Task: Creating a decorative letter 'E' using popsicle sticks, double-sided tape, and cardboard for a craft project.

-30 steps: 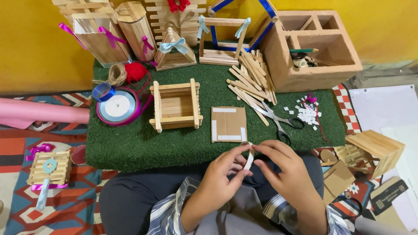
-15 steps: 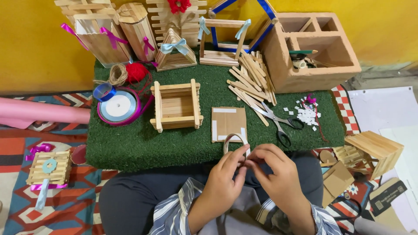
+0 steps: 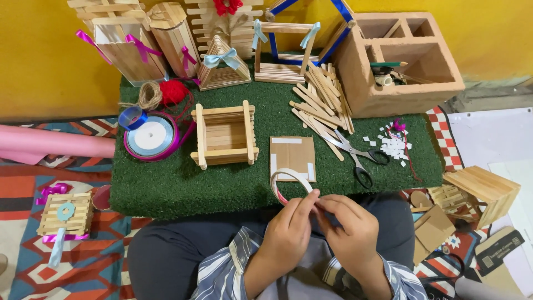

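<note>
While the cardboard square [image 3: 292,157] lies on the green worktop [image 3: 166,189], left hand [image 3: 288,236] and right hand [image 3: 350,230] together pinch a tape roll [image 3: 288,180], fingers closed around it.

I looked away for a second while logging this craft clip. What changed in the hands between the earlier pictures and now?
The roll of tape now stands up from the fingers of the left hand, showing far more of its ring than a second ago. The right hand stays close against it, fingers at the tape. The cardboard square, scissors and stick box have not moved.
</note>
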